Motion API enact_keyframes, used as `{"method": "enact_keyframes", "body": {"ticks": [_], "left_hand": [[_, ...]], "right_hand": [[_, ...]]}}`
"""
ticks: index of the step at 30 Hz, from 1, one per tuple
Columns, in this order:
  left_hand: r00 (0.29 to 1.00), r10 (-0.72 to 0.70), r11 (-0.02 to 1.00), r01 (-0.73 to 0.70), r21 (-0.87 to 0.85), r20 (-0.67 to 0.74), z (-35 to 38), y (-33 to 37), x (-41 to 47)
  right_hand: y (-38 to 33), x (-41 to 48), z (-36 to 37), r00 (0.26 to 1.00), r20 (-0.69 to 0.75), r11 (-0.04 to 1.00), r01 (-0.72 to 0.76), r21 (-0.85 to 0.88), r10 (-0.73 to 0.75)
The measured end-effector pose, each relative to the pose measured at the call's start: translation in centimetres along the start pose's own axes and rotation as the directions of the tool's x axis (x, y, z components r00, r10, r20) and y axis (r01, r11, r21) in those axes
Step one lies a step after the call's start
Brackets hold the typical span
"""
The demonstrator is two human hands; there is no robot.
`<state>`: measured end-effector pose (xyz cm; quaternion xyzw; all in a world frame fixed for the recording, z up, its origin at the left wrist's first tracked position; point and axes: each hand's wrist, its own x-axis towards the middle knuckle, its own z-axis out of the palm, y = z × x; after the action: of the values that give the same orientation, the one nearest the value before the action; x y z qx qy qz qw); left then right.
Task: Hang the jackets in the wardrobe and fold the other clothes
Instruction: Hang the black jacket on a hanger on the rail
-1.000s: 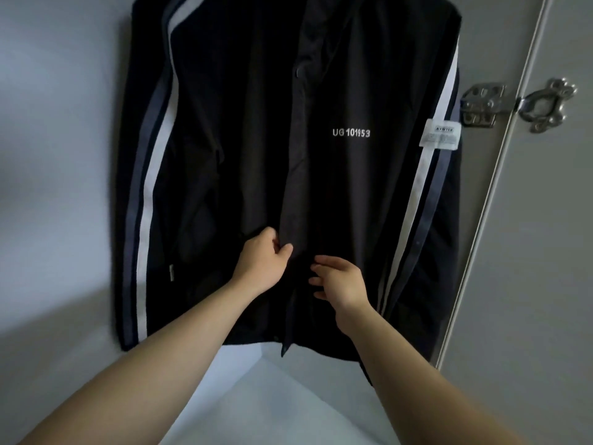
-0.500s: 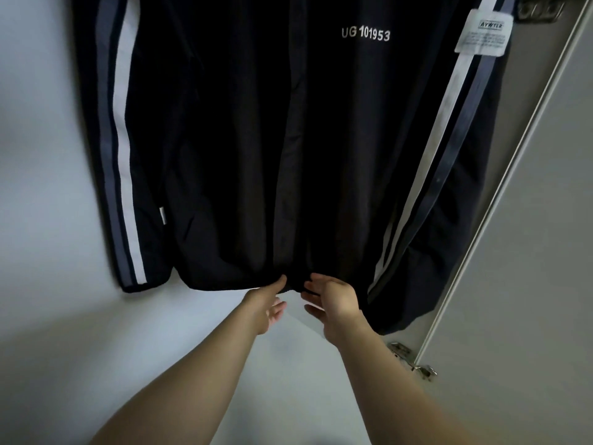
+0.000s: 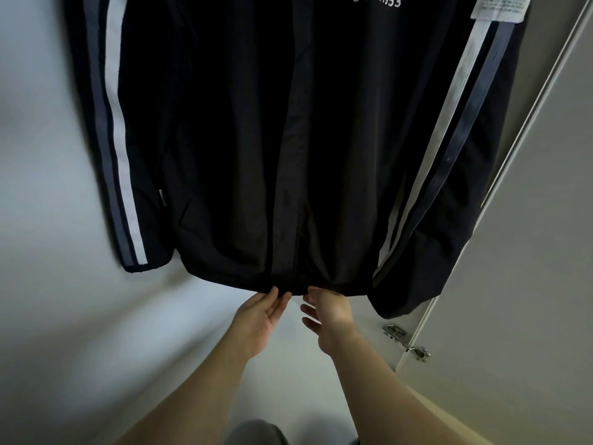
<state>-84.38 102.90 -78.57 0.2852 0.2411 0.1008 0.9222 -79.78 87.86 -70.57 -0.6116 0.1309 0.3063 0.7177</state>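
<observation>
At lower centre, left hand (image 3: 261, 317) touches the jacket (image 3: 224, 123) hem, fingers straight. Right hand (image 3: 329, 313), fingers loosely apart, perhaps touches too.

The wardrobe (image 3: 45, 162) is pale inside, its plain panels meeting in a corner low down. A dark jacket (image 3: 240, 123) with white and grey sleeve stripes hangs in front of the back panel. Its top runs out of view, so what it hangs from cannot be seen. Pale panel shows below its hem. On the right, a metal hinge (image 3: 406, 342) joins the door (image 3: 529, 284).
</observation>
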Motion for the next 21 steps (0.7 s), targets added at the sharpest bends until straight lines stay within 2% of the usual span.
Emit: {"method": "enact_keyframes", "body": {"ticks": [2,8,15,21], "left_hand": [[1.0,0.007,1.0,-0.007,-0.015,-0.015,-0.2,0.1,-0.5],[0.983,0.075,0.984,-0.045,0.17,-0.171,0.3,0.4,-1.4],[0.982,0.076,0.99,-0.054,0.129,-0.173,1.4,0.5,-1.8],[0.968,0.107,0.979,-0.063,0.194,-0.229,1.8,0.3,-1.8]], "right_hand": [[0.3,-0.2,0.2,1.0,-0.013,1.0,-0.008,-0.004,0.008],[0.4,-0.6,0.6,0.999,-0.032,1.0,-0.008,0.022,0.009],[0.1,-1.3,0.7,1.0,-0.016,1.0,0.022,0.016,-0.022],[0.4,-2.0,0.8,1.0,-0.011,1.0,0.013,0.016,-0.013]]}}
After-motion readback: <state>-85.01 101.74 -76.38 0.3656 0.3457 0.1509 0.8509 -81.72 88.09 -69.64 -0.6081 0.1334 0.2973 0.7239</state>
